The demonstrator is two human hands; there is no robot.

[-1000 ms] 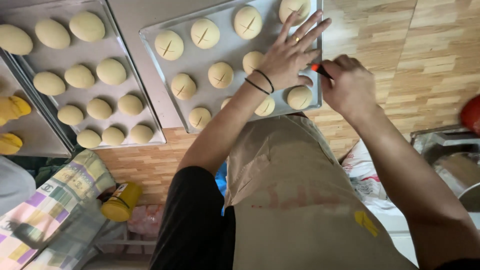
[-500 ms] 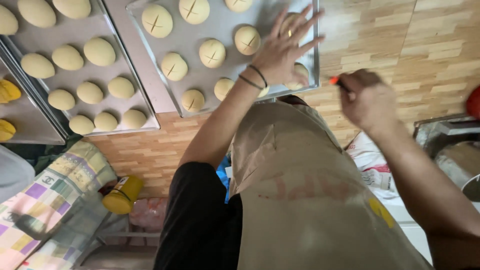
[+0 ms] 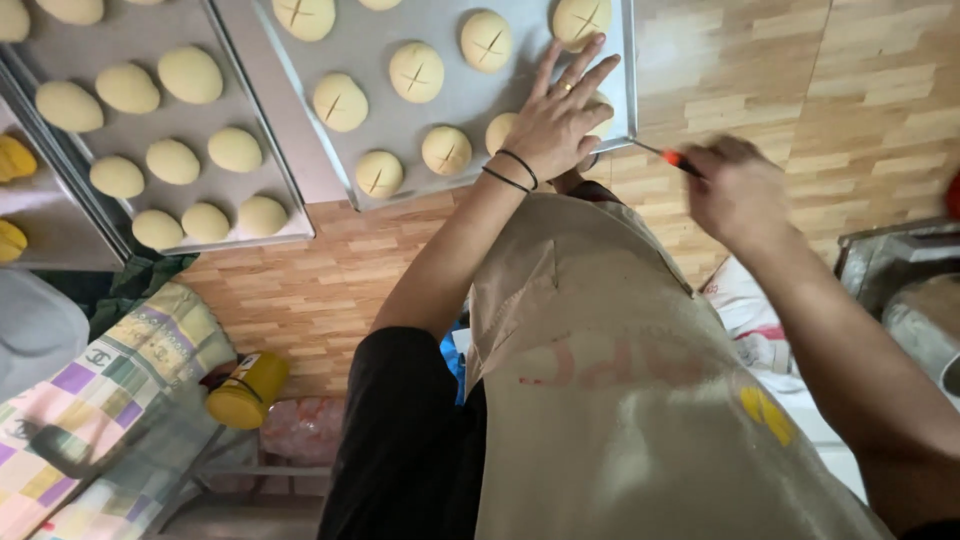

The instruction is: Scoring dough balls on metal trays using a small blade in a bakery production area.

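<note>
right hand (image 3: 738, 192) with red-handled blade (image 3: 668, 157) drawn off the tray (image 3: 455, 100), left hand (image 3: 556, 117) slid toward its near edge

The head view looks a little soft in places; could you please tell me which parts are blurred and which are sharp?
In the head view, the right hand and the orange-handled tool it holds are smeared by motion blur; the left hand, lying flat on the baking tray, is fairly sharp, as are the scored dough pieces; the apron close to the lens looks soft.

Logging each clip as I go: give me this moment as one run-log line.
left hand: flat on scored dough tray | right hand: grip on orange-handled blade, beside tray corner | neighbouring tray: unscored dough balls
</note>
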